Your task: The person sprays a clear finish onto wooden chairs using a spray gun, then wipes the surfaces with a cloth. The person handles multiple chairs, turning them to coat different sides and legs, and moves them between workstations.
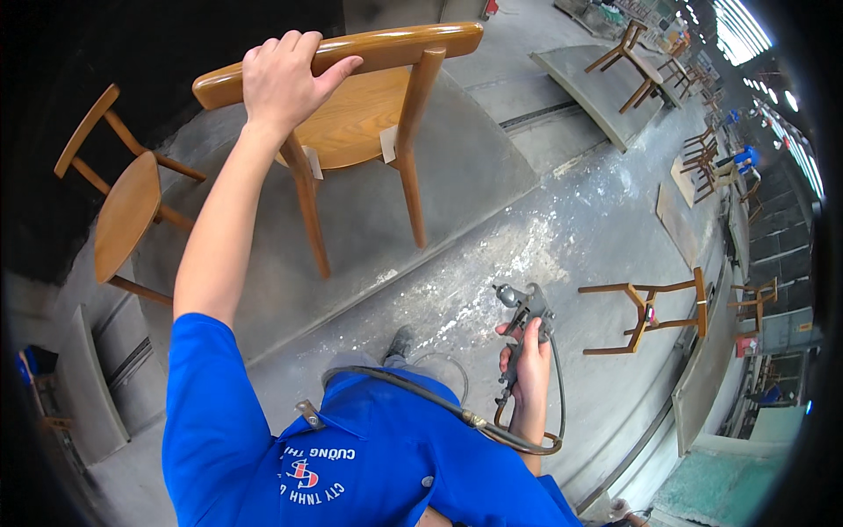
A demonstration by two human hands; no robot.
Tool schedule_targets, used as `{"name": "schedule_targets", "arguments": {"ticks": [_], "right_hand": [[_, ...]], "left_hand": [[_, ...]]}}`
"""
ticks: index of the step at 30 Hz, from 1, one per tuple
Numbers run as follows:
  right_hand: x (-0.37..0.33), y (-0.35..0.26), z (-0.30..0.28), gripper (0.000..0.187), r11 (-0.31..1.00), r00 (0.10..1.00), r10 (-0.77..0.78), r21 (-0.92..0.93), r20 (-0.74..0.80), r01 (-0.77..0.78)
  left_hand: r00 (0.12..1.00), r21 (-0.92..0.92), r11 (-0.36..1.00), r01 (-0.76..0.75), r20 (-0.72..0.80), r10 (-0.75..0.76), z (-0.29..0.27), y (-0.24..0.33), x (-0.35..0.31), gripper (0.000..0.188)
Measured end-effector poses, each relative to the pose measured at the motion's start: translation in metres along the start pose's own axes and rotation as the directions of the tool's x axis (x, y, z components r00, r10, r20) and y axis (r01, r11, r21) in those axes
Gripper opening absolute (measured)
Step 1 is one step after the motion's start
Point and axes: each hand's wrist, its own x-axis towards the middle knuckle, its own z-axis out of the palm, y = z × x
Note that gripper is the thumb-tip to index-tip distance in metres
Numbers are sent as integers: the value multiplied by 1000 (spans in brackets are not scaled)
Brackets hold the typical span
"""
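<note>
My left hand (288, 81) is wrapped over the top rail of a brown wooden chair (360, 119), its thumb along the near face. The chair stands on a grey platform (474, 167), and small pale tags hang by its back legs. Lower right, my right hand (527, 360) grips a metal spray gun (527, 307) by its handle, with the nozzle turned up and to the left, apart from the chair. A hose (492, 426) runs from the gun across my blue shirt.
Another wooden chair (127, 211) stands at the left on the platform. An unfinished-looking chair frame (650, 312) lies to the right. Further chairs stand on a low board (606, 97) and along the hall, where a person in blue (746, 158) is far off. White residue marks the floor (518, 255).
</note>
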Motion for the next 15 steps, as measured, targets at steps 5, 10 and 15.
{"name": "schedule_targets", "arguments": {"ticks": [5,10,15], "right_hand": [[-13,-10,-12,49,998,992,-58,-11,-111,57],[-82,-12,-58,49,999,985,-2,-48,-170,-6],[-145,0,-99,52,1000,964,22,26,-266,-16]], "left_hand": [[987,-40,996,74,145,-67,25,15,-12,54],[985,-91,986,140,111,-130,-8,67,-22,50],[968,-16,981,193,166,-188,-19,88,27,49]]}}
